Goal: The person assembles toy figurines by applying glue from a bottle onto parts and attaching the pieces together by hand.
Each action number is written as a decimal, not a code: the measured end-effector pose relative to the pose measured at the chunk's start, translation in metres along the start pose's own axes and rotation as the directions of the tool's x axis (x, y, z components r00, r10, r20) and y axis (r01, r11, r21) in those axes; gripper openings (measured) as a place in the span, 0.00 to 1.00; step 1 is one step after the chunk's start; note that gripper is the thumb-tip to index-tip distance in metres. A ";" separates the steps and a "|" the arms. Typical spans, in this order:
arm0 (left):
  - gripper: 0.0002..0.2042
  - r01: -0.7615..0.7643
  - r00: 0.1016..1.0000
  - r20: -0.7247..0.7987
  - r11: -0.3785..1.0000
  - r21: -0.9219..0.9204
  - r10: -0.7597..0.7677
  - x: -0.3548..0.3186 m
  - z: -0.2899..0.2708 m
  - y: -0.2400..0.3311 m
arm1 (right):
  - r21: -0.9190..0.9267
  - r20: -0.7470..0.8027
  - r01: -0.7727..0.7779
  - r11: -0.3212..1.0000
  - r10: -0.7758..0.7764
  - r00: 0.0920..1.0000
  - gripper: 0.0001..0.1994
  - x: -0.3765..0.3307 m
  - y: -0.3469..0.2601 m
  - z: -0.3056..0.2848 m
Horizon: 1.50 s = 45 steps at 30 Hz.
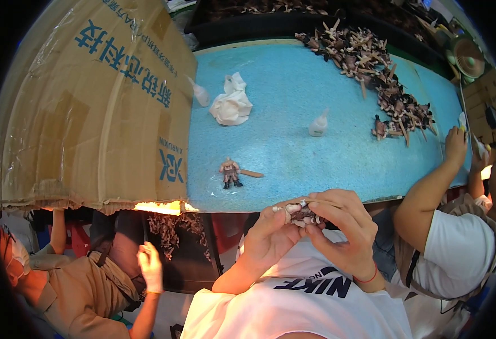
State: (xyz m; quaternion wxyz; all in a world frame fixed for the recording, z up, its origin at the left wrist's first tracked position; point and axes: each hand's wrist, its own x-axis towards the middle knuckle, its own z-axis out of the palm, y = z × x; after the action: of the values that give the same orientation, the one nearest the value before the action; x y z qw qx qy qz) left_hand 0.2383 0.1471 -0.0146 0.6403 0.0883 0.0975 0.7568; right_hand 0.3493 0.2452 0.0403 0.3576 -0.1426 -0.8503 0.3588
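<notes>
Close to my chest, just past the table's near edge, both hands are closed on a small toy figure (303,213) in pinkish and brown tones. My left hand (270,240) pinches its left end between thumb and fingers. The thumb and fingers of my right hand (347,229) press on its right side, and much of the figure is hidden behind them. Another figure (230,172) with black boots and a long tan piece sticking out to the right lies on the blue tabletop (282,155), ahead and to the left of my hands.
A large cardboard box (95,113) blocks the left. Crumpled white tissue (232,101) and two small squeeze bottles, one white bottle (318,124) and another bottle (200,93), stand beyond. Figures pile up (367,62) far right. Co-workers sit left (84,288) and right (457,248).
</notes>
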 end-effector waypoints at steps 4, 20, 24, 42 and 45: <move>0.26 -0.003 1.000 0.015 0.997 0.078 0.001 -0.002 -0.002 0.003 | -0.008 -0.019 0.001 1.000 -0.001 1.000 0.18 -0.003 -0.002 0.002; 0.20 -0.289 0.932 0.035 0.683 0.671 0.360 -0.015 -0.001 0.018 | 0.488 0.074 -0.200 0.850 0.188 0.979 0.25 -0.005 -0.004 0.005; 0.21 -0.349 0.868 0.088 0.473 0.809 0.489 -0.018 0.002 0.022 | 0.521 0.171 -0.267 0.810 0.207 0.963 0.27 0.007 -0.008 0.011; 0.21 -0.377 0.802 0.275 0.092 0.922 0.530 -0.023 -0.001 0.026 | 0.524 0.264 -0.289 0.801 0.170 0.949 0.22 0.019 -0.001 0.031; 0.22 -0.325 0.858 0.242 0.114 0.939 0.452 -0.018 0.003 0.029 | 0.490 0.231 -0.261 0.832 0.165 0.959 0.22 0.016 0.004 0.028</move>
State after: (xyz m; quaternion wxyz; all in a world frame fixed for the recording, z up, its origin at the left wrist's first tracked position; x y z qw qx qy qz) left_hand 0.2143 0.1251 -0.0043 0.2199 0.4440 0.5462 0.6754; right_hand 0.3182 0.2422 0.0317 0.2626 -0.1029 -0.7301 0.6224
